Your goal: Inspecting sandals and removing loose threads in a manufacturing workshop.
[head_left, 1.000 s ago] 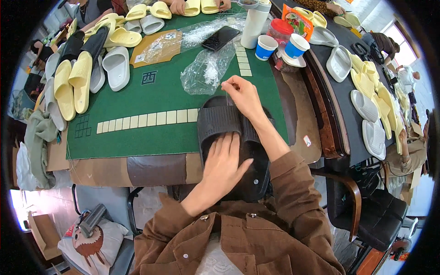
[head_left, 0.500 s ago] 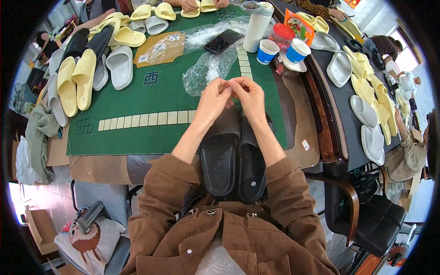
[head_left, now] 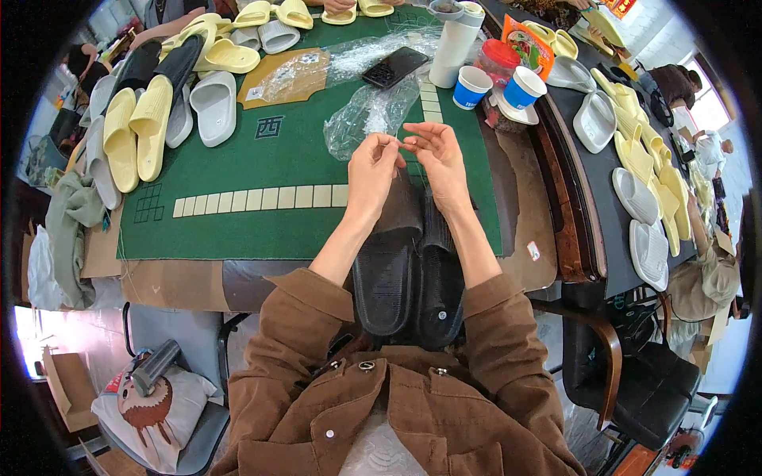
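Note:
My left hand (head_left: 371,173) is closed in a pinch over the near edge of the green mat (head_left: 238,166). Facing it, my right hand (head_left: 439,165) brings thumb and fingertips close to the left fingertips, its upper fingers partly spread. What lies between them is too small to make out, perhaps a fine clear strand. Below my wrists lies a pair of black slides (head_left: 386,282), soles down and side by side, their straps partly hidden by my hands. Just beyond my hands is a crumpled clear plastic bag (head_left: 349,127) with thin whitish pieces in it.
Yellow slides (head_left: 148,131) and grey slides (head_left: 213,111) crowd the left. A black phone (head_left: 394,67), white tumbler (head_left: 455,47), paper cups (head_left: 473,86) and red-lidded jar (head_left: 498,59) stand beyond. More slides line the dark table (head_left: 591,170) at right. Other people work around.
My hands have drawn slightly apart, and the right fingers have opened a little from their tight pinch. The whole view has shifted slightly; the slides stay in place.

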Action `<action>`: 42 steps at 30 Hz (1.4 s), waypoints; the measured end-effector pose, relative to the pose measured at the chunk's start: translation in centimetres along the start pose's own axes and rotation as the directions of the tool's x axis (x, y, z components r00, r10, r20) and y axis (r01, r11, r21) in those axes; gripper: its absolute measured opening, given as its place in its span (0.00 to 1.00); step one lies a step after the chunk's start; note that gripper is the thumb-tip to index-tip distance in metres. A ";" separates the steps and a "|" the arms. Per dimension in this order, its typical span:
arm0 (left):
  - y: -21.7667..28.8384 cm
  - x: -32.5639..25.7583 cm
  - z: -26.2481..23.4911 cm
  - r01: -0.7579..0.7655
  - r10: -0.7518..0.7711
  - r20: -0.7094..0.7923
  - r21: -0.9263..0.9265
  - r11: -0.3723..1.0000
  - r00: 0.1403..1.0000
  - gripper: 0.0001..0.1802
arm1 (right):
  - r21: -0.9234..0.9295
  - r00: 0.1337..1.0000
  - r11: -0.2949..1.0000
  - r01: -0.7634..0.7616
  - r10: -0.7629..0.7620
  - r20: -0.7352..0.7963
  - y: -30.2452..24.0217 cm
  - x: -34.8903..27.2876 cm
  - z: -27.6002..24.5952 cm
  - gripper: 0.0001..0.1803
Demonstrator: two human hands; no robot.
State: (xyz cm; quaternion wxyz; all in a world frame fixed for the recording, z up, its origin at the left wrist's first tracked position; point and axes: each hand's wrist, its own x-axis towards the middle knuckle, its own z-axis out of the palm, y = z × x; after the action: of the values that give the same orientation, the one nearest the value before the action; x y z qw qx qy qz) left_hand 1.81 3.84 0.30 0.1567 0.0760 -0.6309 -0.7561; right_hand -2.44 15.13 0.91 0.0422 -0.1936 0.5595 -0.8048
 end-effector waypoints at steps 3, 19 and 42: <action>0.1 -0.1 0.0 0.007 -0.007 -0.009 -0.024 1.000 1.000 0.06 | -0.083 0.998 0.996 -0.032 0.028 -0.047 0.3 0.1 0.0 0.15; 0.5 -0.4 0.3 -0.027 0.019 0.043 0.176 0.984 0.999 0.08 | -0.157 0.992 0.982 -0.102 0.088 -0.092 0.1 0.0 -0.9 0.07; -0.3 -0.8 0.3 -0.239 0.265 0.011 0.475 0.847 0.964 0.09 | 0.006 0.964 0.965 -0.261 0.260 -0.056 -0.1 -0.1 -1.5 0.08</action>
State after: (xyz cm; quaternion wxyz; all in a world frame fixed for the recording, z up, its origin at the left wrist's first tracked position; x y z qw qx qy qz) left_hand 2.38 4.45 0.03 0.2486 0.0492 -0.7958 -0.5500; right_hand -2.86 16.53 0.51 0.1316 -0.0955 0.5818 -0.7969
